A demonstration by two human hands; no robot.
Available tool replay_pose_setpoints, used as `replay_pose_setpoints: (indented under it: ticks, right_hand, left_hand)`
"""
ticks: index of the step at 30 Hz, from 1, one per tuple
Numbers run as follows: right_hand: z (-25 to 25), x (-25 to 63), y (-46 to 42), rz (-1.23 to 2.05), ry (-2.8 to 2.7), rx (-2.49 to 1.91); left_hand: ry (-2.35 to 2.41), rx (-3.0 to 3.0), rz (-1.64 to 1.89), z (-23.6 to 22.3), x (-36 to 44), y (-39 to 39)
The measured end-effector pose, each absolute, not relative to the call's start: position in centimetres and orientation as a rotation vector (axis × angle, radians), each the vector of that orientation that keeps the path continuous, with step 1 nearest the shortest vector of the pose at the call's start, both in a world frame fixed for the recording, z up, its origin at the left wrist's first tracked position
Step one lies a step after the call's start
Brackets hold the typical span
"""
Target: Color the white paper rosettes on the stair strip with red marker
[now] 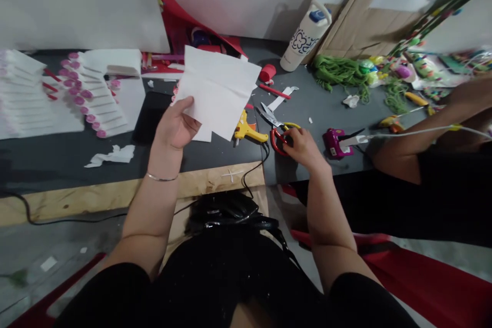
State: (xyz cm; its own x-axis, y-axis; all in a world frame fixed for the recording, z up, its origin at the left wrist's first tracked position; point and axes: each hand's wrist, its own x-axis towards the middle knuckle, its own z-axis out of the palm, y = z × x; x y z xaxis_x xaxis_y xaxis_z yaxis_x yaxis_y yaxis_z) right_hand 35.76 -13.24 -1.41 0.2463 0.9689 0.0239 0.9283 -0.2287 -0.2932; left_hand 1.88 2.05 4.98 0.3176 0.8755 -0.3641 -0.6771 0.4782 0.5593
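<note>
Sheets (130, 102) with pink-tipped pieces lie at the dark bench's (69, 151) left end, before a white wall (77, 5). Mid-bench, my left hand (179, 125) pinches white paper (219, 87). Near the front edge, my right hand (302, 148) bends its fingers over scissors (274, 121); whether gripping, I cannot tell. A bottle (305, 41) stands behind; a co-worker's arm (400, 148) crosses rightmost.

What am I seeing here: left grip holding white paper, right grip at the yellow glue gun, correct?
Not the right grip: the head view shows it at the handles of the scissors; the yellow glue gun lies to its left. The left grip does hold white paper.
</note>
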Motion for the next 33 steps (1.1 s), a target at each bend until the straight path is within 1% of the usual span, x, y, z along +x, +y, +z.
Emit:
replay_pose_setpoints:
  ticks: [3, 7, 9, 12, 15, 18, 21, 24, 29, 33]
  right_hand:
    - [-1.1, 35.3, -12.2, 0.246, -1.749, -2.333]
    - [0.0, 36.1, -12.1, 0.394, -1.542, -2.368]
    - [0.7, 36.5, -12.6, 0.492, -1.386, -2.317]
    - [2.3, 36.2, -13.3, 0.75, -1.224, -2.09]
    - [4.3, 34.3, -13.8, 0.998, -1.181, -1.74]
    - [5.5, 32.0, -14.4, 1.143, -1.136, -1.508]
    - [5.2, 30.2, -14.4, 1.112, -1.135, -1.456]
    - [3.7, 29.0, -13.1, 1.048, -1.15, -1.44]
    - [1.6, 27.1, -9.8, 0.97, -1.191, -1.521]
    - [1.2, 26.2, -8.7, 0.932, -1.195, -1.577]
  left_hand:
    - [0.733, 0.332, 0.962, 3.0, 2.4, 1.4]
    - [0.756, 0.275, 0.833, 0.9, 3.5, 0.2]
    - [0.771, 0.225, 0.793, 0.5, 4.0, -0.5]
    - [0.757, 0.166, 0.731, 0.2, 4.3, -1.2]
    - [0.679, 0.138, 0.663, 0.4, 4.4, -1.6]
    - [0.61, 0.118, 0.653, 0.9, 4.6, -1.7]
    - [0.563, 0.134, 0.642, 1.3, 5.1, -1.4]
    - [0.555, 0.209, 0.611, 1.2, 5.7, -1.1]
    - [0.513, 0.287, 0.488, -0.2, 5.9, -0.8]
    - [0.523, 0.29, 0.536, -1.1, 5.3, -0.6]
